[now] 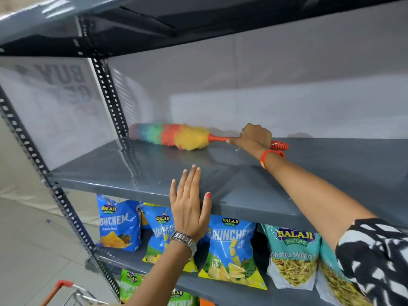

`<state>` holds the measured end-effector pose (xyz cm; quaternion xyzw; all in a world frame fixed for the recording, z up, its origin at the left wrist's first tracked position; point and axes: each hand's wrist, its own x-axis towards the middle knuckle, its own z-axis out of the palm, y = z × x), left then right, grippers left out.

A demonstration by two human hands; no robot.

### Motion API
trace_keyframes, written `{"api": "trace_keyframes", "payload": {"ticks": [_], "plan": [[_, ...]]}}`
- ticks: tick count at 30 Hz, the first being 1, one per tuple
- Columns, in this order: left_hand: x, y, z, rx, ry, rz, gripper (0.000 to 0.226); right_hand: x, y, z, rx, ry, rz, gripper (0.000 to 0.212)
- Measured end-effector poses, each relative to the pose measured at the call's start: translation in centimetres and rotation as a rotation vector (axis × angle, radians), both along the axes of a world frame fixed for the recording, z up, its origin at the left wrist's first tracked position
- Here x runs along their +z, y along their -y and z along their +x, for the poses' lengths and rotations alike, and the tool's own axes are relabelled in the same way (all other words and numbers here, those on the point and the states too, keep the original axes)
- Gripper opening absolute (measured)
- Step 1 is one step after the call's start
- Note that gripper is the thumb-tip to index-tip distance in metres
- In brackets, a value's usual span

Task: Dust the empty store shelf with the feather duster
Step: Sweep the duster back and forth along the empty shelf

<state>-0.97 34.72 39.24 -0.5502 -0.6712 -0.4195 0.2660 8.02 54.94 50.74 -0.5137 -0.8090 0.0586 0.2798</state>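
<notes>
The empty grey metal shelf (pixel 220 173) runs across the middle of the head view. A feather duster (pixel 176 135) with a rainbow-coloured head and an orange handle lies along the shelf's back, its head pointing left toward the rear corner. My right hand (pixel 254 138) is shut on the orange handle, arm stretched over the shelf. My left hand (pixel 189 206) rests flat against the shelf's front edge, fingers apart, holding nothing.
The shelf below holds blue snack bags (pixel 229 248) and teal wafer bags (pixel 293 255). A perforated upright post (pixel 110 93) stands at the back left, another (pixel 55 191) at the front left. A higher shelf (pixel 198 21) overhangs. An orange-handled cart (pixel 66 290) is at bottom left.
</notes>
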Motion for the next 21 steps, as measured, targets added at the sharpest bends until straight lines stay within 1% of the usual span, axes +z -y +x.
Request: {"api": "trace_keyframes", "payload": {"ticks": [3, 6, 8, 12, 14, 17, 19, 21], "plan": [[-0.1, 0.7, -1.4, 0.023, -0.004, 0.016, 0.057, 0.3, 1.4, -1.1, 0.088, -0.062, -0.062, 0.048], [-0.2, 1.2, -4.1, 0.126, 0.031, 0.059, 0.056, 0.0, 2.9, -3.0, 0.167, -0.077, -0.108, 0.058], [-0.3, 1.2, -5.6, 0.169, 0.051, 0.065, 0.056, -0.6, 3.8, -4.4, 0.229, -0.046, -0.126, 0.059], [-0.6, 0.9, -6.5, 0.172, 0.058, 0.066, 0.057, -1.7, 4.4, -6.6, 0.348, 0.055, -0.164, 0.053], [-0.7, 0.8, -6.7, 0.177, 0.067, 0.079, 0.057, -1.6, 3.7, -7.0, 0.325, 0.073, -0.179, 0.056], [-0.7, 0.7, -6.8, 0.163, 0.053, 0.087, 0.058, -1.1, 1.9, -6.3, 0.213, 0.063, -0.164, 0.054], [-0.7, 0.7, -7.0, 0.154, 0.050, 0.100, 0.058, -0.7, 1.0, -6.1, 0.108, 0.065, -0.087, 0.058], [-0.6, 0.6, -7.1, 0.147, 0.062, 0.111, 0.059, -0.4, 0.6, -5.9, 0.009, 0.075, 0.010, 0.052]]}}
